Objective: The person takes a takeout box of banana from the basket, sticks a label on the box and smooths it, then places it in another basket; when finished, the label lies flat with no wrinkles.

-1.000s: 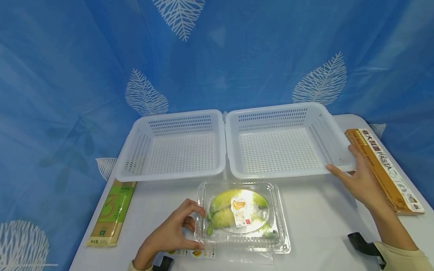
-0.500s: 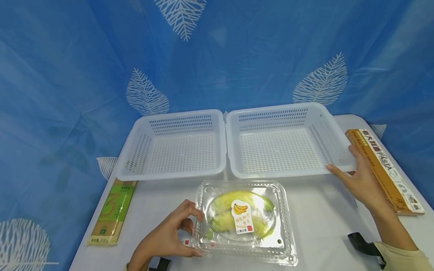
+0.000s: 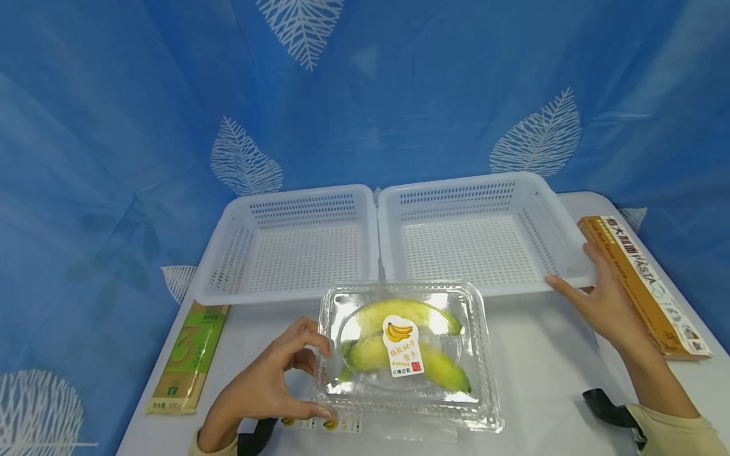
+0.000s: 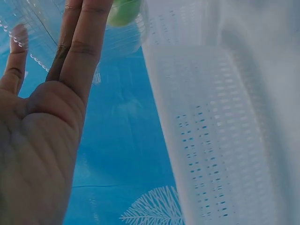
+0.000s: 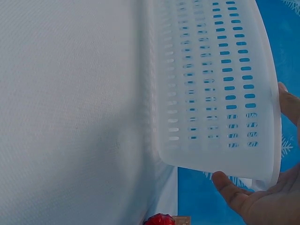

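My left hand (image 3: pixel 268 380) holds a clear plastic clamshell box (image 3: pixel 336 396) by its left side, raised above the table in the head view. Greenish-yellow bananas (image 3: pixel 376 354) show through its lid, which bears a white label (image 3: pixel 403 347) printed with bananas. In the left wrist view, the fingers (image 4: pixel 84 49) lie against the clear plastic. My right hand (image 3: pixel 610 310) grips the front right corner of the right white basket (image 3: pixel 507 290). The right wrist view shows the basket's slotted side (image 5: pixel 220 159) with thumb and fingers about its corner.
A second white basket (image 3: pixel 285 296) stands to the left. A green noodle packet (image 3: pixel 191 358) lies at the left table edge, a brown pasta box (image 3: pixel 644 288) at the right. Banana-printed stickers (image 3: pixel 336 423) lie at the front. A blue leaf-patterned cloth (image 3: pixel 399 95) hangs behind.
The left hand has lifted the clamshell box off the table and brought it up towards the baskets. Stickers beneath it show again. The right hand stays on the basket corner.
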The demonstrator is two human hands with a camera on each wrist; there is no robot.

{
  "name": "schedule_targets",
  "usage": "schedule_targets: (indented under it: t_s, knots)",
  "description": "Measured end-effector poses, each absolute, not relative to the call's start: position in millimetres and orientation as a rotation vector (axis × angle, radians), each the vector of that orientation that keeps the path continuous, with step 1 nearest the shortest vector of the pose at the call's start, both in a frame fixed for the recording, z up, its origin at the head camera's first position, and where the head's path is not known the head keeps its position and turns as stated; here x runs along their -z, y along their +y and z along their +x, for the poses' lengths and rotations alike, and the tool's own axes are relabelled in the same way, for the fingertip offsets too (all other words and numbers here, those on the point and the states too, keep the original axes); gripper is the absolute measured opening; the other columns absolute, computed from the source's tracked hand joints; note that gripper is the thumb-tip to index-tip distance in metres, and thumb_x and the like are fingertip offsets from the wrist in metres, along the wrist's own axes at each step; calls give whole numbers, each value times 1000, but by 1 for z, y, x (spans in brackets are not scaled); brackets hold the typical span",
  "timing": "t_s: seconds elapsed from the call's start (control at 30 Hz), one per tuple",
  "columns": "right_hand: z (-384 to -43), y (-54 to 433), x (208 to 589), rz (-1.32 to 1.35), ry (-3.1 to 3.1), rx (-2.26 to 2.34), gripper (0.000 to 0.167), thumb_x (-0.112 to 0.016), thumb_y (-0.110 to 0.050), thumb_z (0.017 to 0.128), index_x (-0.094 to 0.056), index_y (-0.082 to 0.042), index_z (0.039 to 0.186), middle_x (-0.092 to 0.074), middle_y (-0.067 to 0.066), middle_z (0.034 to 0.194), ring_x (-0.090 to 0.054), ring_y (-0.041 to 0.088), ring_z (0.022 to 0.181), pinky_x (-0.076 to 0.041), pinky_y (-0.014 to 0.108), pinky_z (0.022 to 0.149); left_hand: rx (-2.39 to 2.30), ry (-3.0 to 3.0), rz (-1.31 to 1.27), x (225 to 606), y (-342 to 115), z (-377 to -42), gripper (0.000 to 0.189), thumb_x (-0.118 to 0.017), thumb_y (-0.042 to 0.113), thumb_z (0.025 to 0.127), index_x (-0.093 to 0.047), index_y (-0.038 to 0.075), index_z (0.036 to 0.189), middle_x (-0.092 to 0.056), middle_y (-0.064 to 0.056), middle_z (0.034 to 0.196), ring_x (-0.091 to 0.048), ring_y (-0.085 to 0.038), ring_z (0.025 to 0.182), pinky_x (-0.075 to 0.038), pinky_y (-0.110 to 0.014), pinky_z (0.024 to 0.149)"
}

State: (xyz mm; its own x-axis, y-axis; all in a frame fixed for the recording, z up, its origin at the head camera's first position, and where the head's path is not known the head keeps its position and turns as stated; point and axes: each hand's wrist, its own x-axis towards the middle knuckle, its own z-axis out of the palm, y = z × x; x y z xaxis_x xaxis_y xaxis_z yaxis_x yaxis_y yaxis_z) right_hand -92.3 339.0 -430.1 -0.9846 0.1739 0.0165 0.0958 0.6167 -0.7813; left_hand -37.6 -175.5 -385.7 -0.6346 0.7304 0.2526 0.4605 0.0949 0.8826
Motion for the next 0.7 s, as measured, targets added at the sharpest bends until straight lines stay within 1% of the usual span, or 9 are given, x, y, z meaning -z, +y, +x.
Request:
schedule_targets:
  t_s: [0.17,0.37,0.5,0.6,0.7]
  knots:
    - [-92,341,431,-225,-2739,-1324,100,-66,-34,93,6,-9,158,2,29,160,-28,62,128,-26,81,93,-1523,2150,1185,377,-176,-42,63,-85,5,74,-46,10,124,-37,-14,120,-61,-8,77,-58,-30,73]
    - [-92,341,433,-234,-2734,-1329,101,-66,-35,93,6,-10,158,2,28,160,-25,64,131,-22,81,95,-1504,2187,1219,362,-177,-51,61,-85,5,75,-47,10,123,-34,-13,118,-62,-9,73,-59,-31,73]
    - [-92,340,433,-210,-2723,-1333,100,-67,-33,93,5,-11,158,-3,30,160,-28,64,129,-26,81,93,-1500,2189,1259,356,-176,-56,63,-85,3,74,-46,9,123,-33,-12,116,-61,-13,70,-58,-31,73]
    - [-92,340,433,-207,-2726,-1331,100,-67,-32,93,6,-11,158,-6,31,159,-31,64,128,-28,81,90,-1483,2202,1241,352,-174,-62,63,-85,3,73,-46,9,123,-35,-12,116,-62,-13,71,-58,-31,74]
    - [-91,341,432,-226,-2738,-1319,100,-66,-34,93,6,-13,158,-5,31,159,-30,64,127,-28,81,89,-1466,2211,1203,347,-170,-70,65,-85,2,73,-46,11,123,-36,-11,117,-62,-13,71,-58,-32,75]
